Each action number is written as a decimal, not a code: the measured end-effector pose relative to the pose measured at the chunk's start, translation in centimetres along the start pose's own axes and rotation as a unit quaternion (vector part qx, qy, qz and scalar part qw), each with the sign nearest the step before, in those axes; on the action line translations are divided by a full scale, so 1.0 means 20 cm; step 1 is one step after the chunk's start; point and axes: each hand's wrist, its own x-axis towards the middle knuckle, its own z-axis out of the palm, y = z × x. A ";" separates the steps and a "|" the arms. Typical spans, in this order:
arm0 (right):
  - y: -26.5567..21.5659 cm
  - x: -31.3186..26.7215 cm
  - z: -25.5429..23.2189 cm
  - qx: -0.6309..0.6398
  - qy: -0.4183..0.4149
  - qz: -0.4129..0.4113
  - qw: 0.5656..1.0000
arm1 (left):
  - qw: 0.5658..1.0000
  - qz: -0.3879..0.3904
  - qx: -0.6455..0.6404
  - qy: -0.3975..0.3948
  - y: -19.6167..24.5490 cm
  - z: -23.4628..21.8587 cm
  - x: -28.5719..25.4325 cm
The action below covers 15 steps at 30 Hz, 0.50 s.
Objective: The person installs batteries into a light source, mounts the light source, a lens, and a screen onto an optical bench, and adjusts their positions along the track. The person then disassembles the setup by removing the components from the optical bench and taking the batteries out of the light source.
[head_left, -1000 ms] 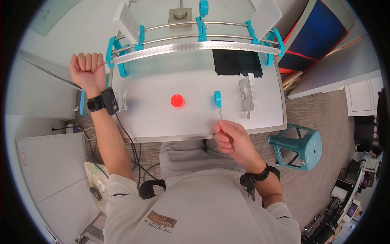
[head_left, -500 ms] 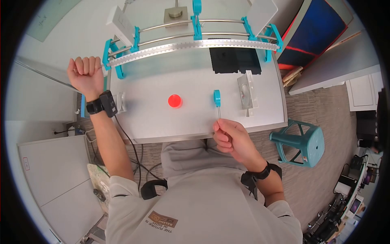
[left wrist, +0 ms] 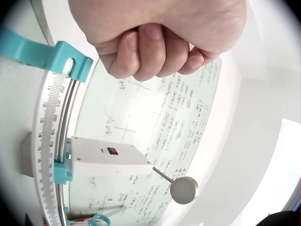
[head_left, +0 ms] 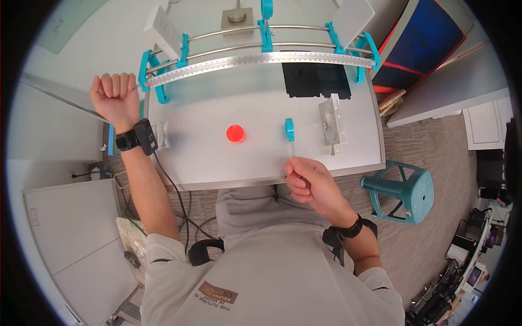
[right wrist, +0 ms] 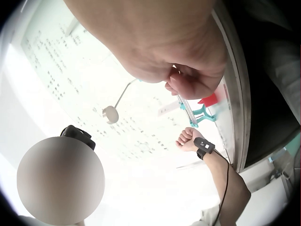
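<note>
My right hand (head_left: 315,187) pinches the thin metal stem of a teal ring-shaped holder (head_left: 290,129) between thumb and fingers, near the table's front edge. The ring points away from me, over the white tabletop. In the right wrist view the curled fingers hide the ring. My left hand (head_left: 116,100) is raised in a fist beside the left end of an optical bench, whose silver ruler (head_left: 239,61) runs between teal end brackets. The left wrist view shows its fingers (left wrist: 151,52) curled into the palm, with no object visible in them.
A red round cap (head_left: 235,133) sits mid-table. To its right stand a whitish bracket with a round clear part (head_left: 330,126) and, behind, a black flat panel (head_left: 315,80). The bench carries a white box (head_left: 162,33) and a white screen (head_left: 353,22). A green stool (head_left: 405,193) is on the floor.
The head view has shifted slightly. Both hands keep the same pose, the right one still pinching the stem of the teal ring holder.
</note>
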 end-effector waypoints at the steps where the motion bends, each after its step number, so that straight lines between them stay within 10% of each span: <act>1: 0.00 0.00 0.00 -0.001 0.000 -0.001 1.000 | 1.000 0.001 -0.001 0.000 0.00 0.00 0.00; 15: 0.00 0.00 0.01 -0.001 0.002 0.004 1.000 | 1.000 -0.001 -0.002 -0.013 -0.01 0.00 -0.01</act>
